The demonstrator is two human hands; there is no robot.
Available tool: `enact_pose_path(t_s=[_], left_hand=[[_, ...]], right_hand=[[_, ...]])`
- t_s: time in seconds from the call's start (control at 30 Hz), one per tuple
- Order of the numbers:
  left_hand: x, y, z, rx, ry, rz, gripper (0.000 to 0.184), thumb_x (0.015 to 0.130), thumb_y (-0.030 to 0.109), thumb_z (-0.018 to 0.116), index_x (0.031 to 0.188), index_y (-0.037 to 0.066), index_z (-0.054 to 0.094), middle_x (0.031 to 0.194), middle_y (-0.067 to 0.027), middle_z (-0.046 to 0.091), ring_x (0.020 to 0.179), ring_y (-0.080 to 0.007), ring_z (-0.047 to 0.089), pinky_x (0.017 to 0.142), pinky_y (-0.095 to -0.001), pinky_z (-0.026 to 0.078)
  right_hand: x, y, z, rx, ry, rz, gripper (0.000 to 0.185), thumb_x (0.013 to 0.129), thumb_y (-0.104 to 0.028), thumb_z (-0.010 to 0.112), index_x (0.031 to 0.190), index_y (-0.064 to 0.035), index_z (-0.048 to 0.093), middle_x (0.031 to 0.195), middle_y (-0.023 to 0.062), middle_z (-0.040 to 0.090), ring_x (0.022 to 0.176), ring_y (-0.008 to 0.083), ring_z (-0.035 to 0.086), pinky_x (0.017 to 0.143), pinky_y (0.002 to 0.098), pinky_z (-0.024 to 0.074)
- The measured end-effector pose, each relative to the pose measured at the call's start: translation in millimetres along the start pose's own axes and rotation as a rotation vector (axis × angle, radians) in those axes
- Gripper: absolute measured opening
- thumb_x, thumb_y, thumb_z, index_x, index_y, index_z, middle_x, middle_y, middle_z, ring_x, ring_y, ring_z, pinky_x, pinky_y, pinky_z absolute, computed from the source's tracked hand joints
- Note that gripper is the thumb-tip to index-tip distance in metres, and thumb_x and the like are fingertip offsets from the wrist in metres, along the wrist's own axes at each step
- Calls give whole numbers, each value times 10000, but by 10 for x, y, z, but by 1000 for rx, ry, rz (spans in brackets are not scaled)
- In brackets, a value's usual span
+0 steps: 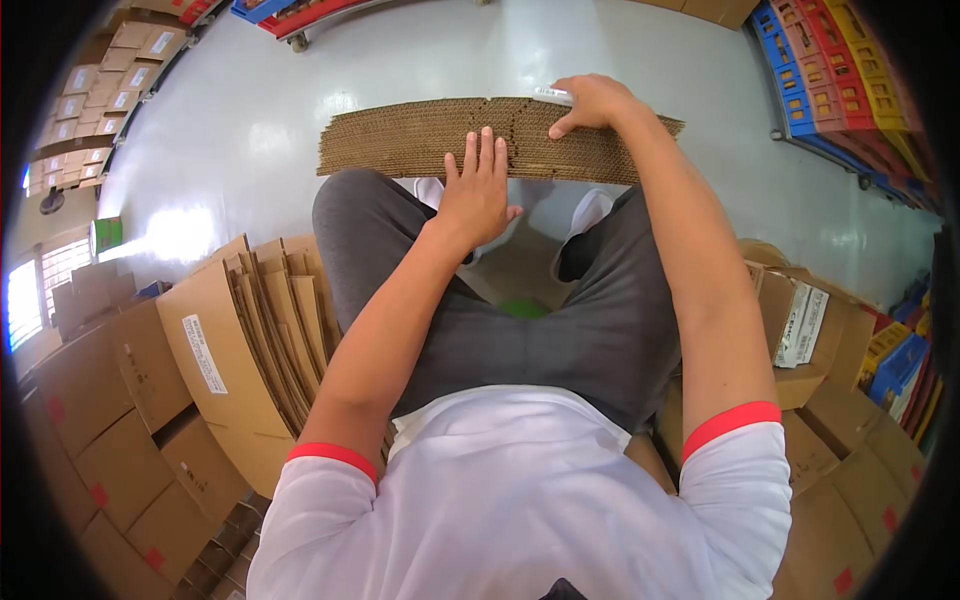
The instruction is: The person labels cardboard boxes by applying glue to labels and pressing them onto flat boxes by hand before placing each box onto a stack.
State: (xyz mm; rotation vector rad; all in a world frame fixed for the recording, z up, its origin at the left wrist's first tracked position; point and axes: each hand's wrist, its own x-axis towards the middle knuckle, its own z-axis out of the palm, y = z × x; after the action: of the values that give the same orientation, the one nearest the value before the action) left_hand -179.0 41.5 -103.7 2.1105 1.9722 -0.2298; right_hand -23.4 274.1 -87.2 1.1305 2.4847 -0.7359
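A long stack of flat cardboard sheets (400, 140) lies across in front of my knees, its corrugated edges facing up. My left hand (480, 195) rests flat on the near middle of these edges, fingers stretched out and thumb apart. Over the right part of the stack, my right hand (598, 103) is curled, its thumb down on the corrugated edges. A small white object with dark print (553, 95) shows between its thumb and forefinger; its exact kind cannot be made out.
Folded cardboard boxes (225, 340) lean at my left, and more cartons (800, 330) stand at my right. Colourful plastic crates (830, 70) are stacked on a wheeled base at the far right. Shelved boxes (115, 90) stand at the far left. Grey floor (420, 50) lies ahead.
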Motion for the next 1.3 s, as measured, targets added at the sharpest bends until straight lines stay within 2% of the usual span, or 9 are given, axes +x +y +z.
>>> enact_pose_path(t_s=[0.13, 0.33, 0.4, 0.63, 0.7, 0.93, 1.0, 1.07, 1.3], left_hand=[[78, 7, 5, -46, 7, -15, 1022, 963, 518, 691, 1623, -90, 202, 1703, -321, 160, 1592, -473, 165, 1202, -676, 293], [93, 41, -37, -30, 16, -15, 996, 966, 517, 686, 1612, -93, 237, 1691, -325, 192, 1584, -476, 191, 1191, -682, 309], [105, 38, -44, -33, 26, -16, 995, 966, 524, 683, 1600, -109, 251, 1689, -325, 199, 1585, -469, 194, 1188, -683, 314], [319, -342, -372, -166, 94, -70, 952, 925, 519, 741, 1659, 123, 281, 1699, -232, 268, 1583, -413, 248, 1201, -698, 279], [667, -759, -560, -90, 264, -70, 967, 903, 473, 784, 1663, 153, 280, 1708, -215, 256, 1586, -404, 244, 1205, -704, 267], [1548, -1834, -364, 104, 256, -70, 1040, 864, 437, 829, 1686, 235, 225, 1737, -196, 197, 1597, -425, 199, 1205, -712, 264], [1550, -1866, -230, 73, 198, -154, 1049, 864, 437, 828, 1690, 244, 211, 1740, -195, 189, 1599, -428, 189, 1203, -713, 263], [1518, -1745, -193, -97, 396, -149, 1022, 883, 450, 807, 1692, 257, 212, 1746, -201, 160, 1602, -435, 175, 1202, -716, 254], [1014, -909, -175, -5, 101, -97, 897, 934, 480, 741, 1626, 64, 352, 1740, -213, 173, 1599, -396, 216, 1201, -648, 324]], right_hand=[[296, 117, -180, 7, -73, -5, 765, 653, -425, 954, 1319, -136, 715, 1180, 150, 767, 1099, 356, 717, 963, 460, 548], [470, 278, -257, 60, 396, 21, 573, 791, -526, 861, 1185, -124, 753, 1084, 102, 781, 1046, 312, 731, 893, 479, 552], [627, 331, -215, 70, 450, 95, 739, 853, -571, 799, 1449, -163, 640, 1170, 163, 764, 1119, 359, 713, 968, 477, 545], [654, 305, -297, 31, 546, 93, 709, 901, -573, 752, 1473, -176, 620, 1259, 152, 742, 1175, 341, 696, 982, 478, 543], [479, 226, -479, 56, 388, -21, 695, 725, -450, 919, 1225, -20, 699, 1187, 236, 733, 1126, 411, 689, 967, 487, 545], [556, 388, -327, 6, 403, 0, 659, 740, -229, 913, 1340, -102, 674, 1243, 182, 721, 1189, 369, 672, 995, 457, 549], [769, 607, -129, -1, 526, -68, 702, 891, -553, 772, 1470, -185, 624, 1254, 142, 743, 1184, 330, 690, 976, 463, 548], [578, 379, -359, 103, 434, 23, 689, 887, -526, 788, 1462, -181, 629, 1215, 136, 752, 1148, 326, 701, 958, 455, 552], [565, 262, -439, 132, 328, 113, 627, 872, -469, 825, 1391, -150, 676, 1047, 116, 770, 915, 281, 725, 851, 441, 556]])
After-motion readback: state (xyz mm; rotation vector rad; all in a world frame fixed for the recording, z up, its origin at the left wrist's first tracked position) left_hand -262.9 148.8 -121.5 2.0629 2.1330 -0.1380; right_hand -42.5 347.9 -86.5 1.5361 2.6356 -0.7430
